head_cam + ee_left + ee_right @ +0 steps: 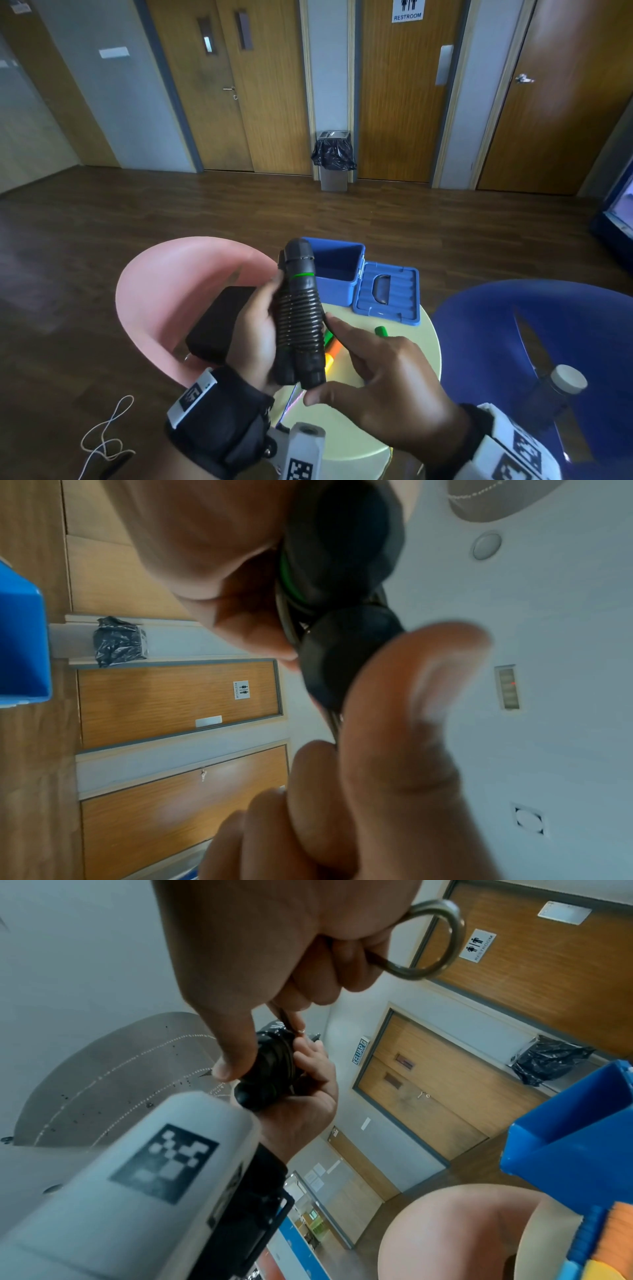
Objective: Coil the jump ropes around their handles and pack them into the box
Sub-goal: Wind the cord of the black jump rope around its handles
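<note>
Upright, black jump rope (300,318) in left-hand grip (257,337)

Office lobby w/ restroom sign (407,10)

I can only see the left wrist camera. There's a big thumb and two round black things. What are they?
Observer: Those are the handle ends of the black jump rope. Its cord is coiled round both handles, and the left hand grips the bundle.
Operator: Is the box open?
Observer: Yes. The blue box stands open on the table, with its lid lying beside it.
Operator: What's the other hand doing?
Observer: The right hand holds a loose loop of cord in its curled fingers.
</note>
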Motion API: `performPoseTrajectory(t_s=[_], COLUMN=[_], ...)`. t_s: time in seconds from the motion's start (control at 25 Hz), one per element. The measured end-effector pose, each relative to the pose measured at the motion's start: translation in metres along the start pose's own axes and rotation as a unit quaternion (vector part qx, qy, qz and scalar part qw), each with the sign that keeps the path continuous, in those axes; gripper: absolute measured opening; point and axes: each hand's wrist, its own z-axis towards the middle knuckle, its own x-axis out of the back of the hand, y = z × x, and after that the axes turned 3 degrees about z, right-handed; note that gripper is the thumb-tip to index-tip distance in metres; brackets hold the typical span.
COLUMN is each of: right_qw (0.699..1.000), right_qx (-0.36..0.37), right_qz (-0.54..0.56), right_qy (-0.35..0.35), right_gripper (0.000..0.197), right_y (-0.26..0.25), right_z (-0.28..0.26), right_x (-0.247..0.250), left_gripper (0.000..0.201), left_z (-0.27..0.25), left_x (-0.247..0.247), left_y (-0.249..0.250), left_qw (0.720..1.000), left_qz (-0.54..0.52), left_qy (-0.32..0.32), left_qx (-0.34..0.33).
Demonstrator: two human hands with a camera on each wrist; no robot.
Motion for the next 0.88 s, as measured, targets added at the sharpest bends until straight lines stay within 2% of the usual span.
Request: performPoseTrajectory(t_s=[0.16, 0.28, 0.48, 0.64, 0.72, 0.88], right_qw=[0.998, 0.993, 0.984, 0.978, 0.974, 0.954], right_qx=[0.008, 0.010, 0.053, 0.068, 0.052, 0.001], right_qz=[0.049, 0.120, 0.165, 0.193, 0.220, 0.300], right_qy=[0.029, 0.018, -0.031, -0.050, -0.035, -0.009], right_gripper=[0.086, 0.076, 0.068, 0.069, 0.066, 0.053], right_y=[0.006, 0.014, 0.020, 0.027, 0.030, 0.032], right_z=[0.006, 0.009, 0.008, 0.007, 0.007, 0.012], right_x=[0.000, 0.004, 0.025, 0.035, 0.029, 0.015], left_gripper=[0.029, 0.032, 0.041, 0.044, 0.040, 0.036], left_z=[0.012, 0.015, 0.005, 0.004, 0.005, 0.012], left_x=[-0.004, -0.008, -0.010, -0.007, -0.014, -0.032], left_y=[0.001, -0.004, 0.000, 0.011, 0.010, 0.005], left_qw=[0.999, 0.998, 0.988, 0.980, 0.985, 0.996], left_qz=[-0.041, -0.060, -0.111, -0.110, -0.094, -0.081], left_qy=[0.019, 0.027, -0.072, -0.130, -0.104, 0.011], left_qx=[-0.017, -0.004, 0.077, 0.106, 0.096, 0.043])
